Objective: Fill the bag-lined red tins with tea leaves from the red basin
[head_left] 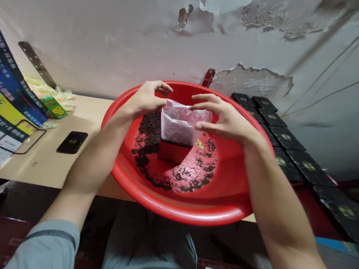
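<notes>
A clear plastic bag (pixel 178 128) stands with its mouth up in a small dark box (pixel 174 152), inside a big red basin (pixel 190 212). Dark dry shreds like loose tea leaves (pixel 150 131) lie around the box on the basin floor. My left hand (pixel 147 99) hovers at the bag's upper left corner, thumb and fingers apart; whether the thumb touches the plastic, I cannot tell. On the bag's right side is my right hand (pixel 222 117), fingers spread, its thumb and fingertips close to or against the rim. Neither hand grips anything visible.
Several black boxes (pixel 286 137) stand in rows at the right. On the table (pixel 47 172) at left are a black phone-like object (pixel 72 142), a green box (pixel 54 107) and a printed sheet (pixel 3 103). The peeling wall (pixel 113 29) rises behind the basin.
</notes>
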Tool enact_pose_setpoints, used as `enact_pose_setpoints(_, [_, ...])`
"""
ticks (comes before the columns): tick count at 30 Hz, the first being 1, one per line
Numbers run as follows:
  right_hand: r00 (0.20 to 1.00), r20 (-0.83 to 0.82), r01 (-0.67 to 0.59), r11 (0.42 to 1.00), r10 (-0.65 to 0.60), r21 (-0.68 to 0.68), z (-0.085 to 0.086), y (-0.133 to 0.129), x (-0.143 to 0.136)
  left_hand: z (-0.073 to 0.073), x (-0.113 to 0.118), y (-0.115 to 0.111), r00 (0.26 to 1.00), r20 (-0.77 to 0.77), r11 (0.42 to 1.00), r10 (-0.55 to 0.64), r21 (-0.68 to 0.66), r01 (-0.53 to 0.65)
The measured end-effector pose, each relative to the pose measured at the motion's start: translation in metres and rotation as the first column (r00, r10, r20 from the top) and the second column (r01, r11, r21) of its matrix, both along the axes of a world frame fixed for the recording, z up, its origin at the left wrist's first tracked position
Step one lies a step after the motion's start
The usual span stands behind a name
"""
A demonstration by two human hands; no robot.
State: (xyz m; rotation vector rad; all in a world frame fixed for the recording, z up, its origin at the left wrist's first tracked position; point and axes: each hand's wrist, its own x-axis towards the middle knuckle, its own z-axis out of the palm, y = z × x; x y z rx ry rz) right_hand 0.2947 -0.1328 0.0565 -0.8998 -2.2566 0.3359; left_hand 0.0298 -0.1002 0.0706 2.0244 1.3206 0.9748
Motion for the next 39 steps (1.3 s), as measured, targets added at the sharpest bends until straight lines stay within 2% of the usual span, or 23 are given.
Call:
enact_pose_setpoints(2, [0.990,0.138,0.013,1.000,-0.012,-0.003,-0.004,0.008,0.014,0.002,-0.003,0.000,0.998,-0.057,0.998,0.002,0.059,0.001])
enact_pose_setpoints(4, [0.980,0.191,0.051,0.999,-0.049,-0.006,-0.011,0.018,0.021,0.001,-0.005,0.002,0.979,-0.193,0.996,-0.058,0.061,0.071])
enact_pose_setpoints(6, [0.981,0.165,0.107,0.994,-0.105,0.000,-0.017,0.025,0.022,-0.001,-0.004,0.004,0.930,-0.336,0.987,-0.149,0.006,0.161])
enact_pose_setpoints(8, [0.979,0.105,0.171,0.985,-0.172,0.018,-0.017,0.027,0.020,-0.004,-0.004,0.009,0.899,-0.386,0.977,-0.208,-0.046,0.206])
enact_pose_setpoints(11, [0.972,0.017,0.236,0.972,-0.236,0.002,-0.010,0.023,0.023,-0.007,-0.011,0.016,0.953,-0.226,0.979,-0.204,-0.045,0.199])
enact_pose_setpoints(13, [0.974,0.003,0.227,0.971,-0.227,-0.079,-0.007,0.020,0.027,-0.006,-0.016,0.019,0.988,-0.056,0.989,-0.144,0.008,0.145])
enact_pose_setpoints(15, [0.974,0.036,0.227,0.960,-0.224,-0.162,-0.008,0.020,0.029,-0.005,-0.019,0.019,0.994,0.026,0.994,-0.105,0.039,0.104])
enact_pose_setpoints(17, [0.965,0.090,0.262,0.937,-0.248,-0.231,-0.012,0.022,0.027,-0.005,-0.017,0.016,0.992,-0.035,0.992,-0.124,0.007,0.124])
enact_pose_setpoints(19, [0.959,0.072,0.284,0.917,-0.275,-0.282,-0.016,0.025,0.024,-0.007,-0.012,0.014,0.974,-0.147,0.984,-0.175,-0.042,0.171])
enact_pose_setpoints(20, [0.961,0.018,0.268,0.914,-0.276,-0.305,-0.016,0.026,0.022,-0.008,-0.010,0.015,0.969,-0.159,0.982,-0.189,-0.043,0.184])
enact_pose_setpoints(22, [0.947,-0.182,0.195,0.924,-0.265,-0.330,-0.015,0.028,0.024,-0.010,-0.008,0.018,0.984,-0.050,0.985,-0.168,0.018,0.169])
enact_pose_setpoints(24, [0.862,-0.431,0.128,0.936,-0.268,-0.327,-0.013,0.032,0.032,-0.011,-0.010,0.023,0.983,0.158,0.992,-0.096,0.091,0.082])
enact_pose_setpoints(26, [0.773,-0.562,0.085,0.926,-0.294,-0.368,-0.014,0.037,0.045,-0.013,-0.014,0.029,0.959,0.284,0.997,-0.001,0.080,-0.023])
enact_pose_setpoints(27, [0.776,-0.550,0.056,0.902,-0.309,-0.428,-0.018,0.039,0.051,-0.015,-0.016,0.032,0.955,0.292,0.997,0.043,0.042,-0.058])
enact_pose_setpoints(28, [0.820,-0.480,0.019,0.853,-0.312,-0.521,-0.024,0.041,0.056,-0.018,-0.018,0.034,0.960,0.269,0.997,0.080,-0.007,-0.081])
enact_pose_setpoints(29, [0.887,-0.364,-0.012,0.774,-0.284,-0.633,-0.032,0.043,0.057,-0.022,-0.019,0.036,0.968,0.228,0.993,0.110,-0.063,-0.098])
enact_pose_setpoints(31, [0.985,-0.106,-0.012,0.557,-0.137,-0.830,-0.053,0.044,0.052,-0.030,-0.021,0.039,0.980,0.131,0.978,0.149,-0.167,-0.127])
enact_pose_setpoints(32, [0.998,-0.012,0.016,0.460,-0.058,-0.888,-0.065,0.043,0.045,-0.035,-0.022,0.040,0.984,0.087,0.968,0.157,-0.214,-0.135])
enact_pose_setpoints(33, [0.999,0.046,0.043,0.394,0.000,-0.918,-0.077,0.042,0.035,-0.039,-0.024,0.042,0.988,0.046,0.956,0.149,-0.262,-0.132])
enact_pose_setpoints(34, [0.997,0.074,0.060,0.366,0.024,-0.928,-0.088,0.041,0.025,-0.043,-0.026,0.043,0.993,0.001,0.941,0.121,-0.320,-0.114])
enact_pose_setpoints(35, [0.997,0.077,0.061,0.375,0.027,-0.925,-0.098,0.039,0.015,-0.046,-0.028,0.045,0.996,-0.050,0.919,0.068,-0.386,-0.083])
enact_pose_setpoints(37, [0.999,0.038,0.024,0.450,0.021,-0.893,-0.111,0.038,-0.002,-0.052,-0.032,0.048,0.985,-0.152,0.850,-0.086,-0.527,-0.007])
enact_pose_setpoints(39, [1.000,-0.011,-0.022,0.536,0.024,-0.844,-0.118,0.037,-0.011,-0.057,-0.035,0.052,0.946,-0.224,0.766,-0.233,-0.641,0.036])
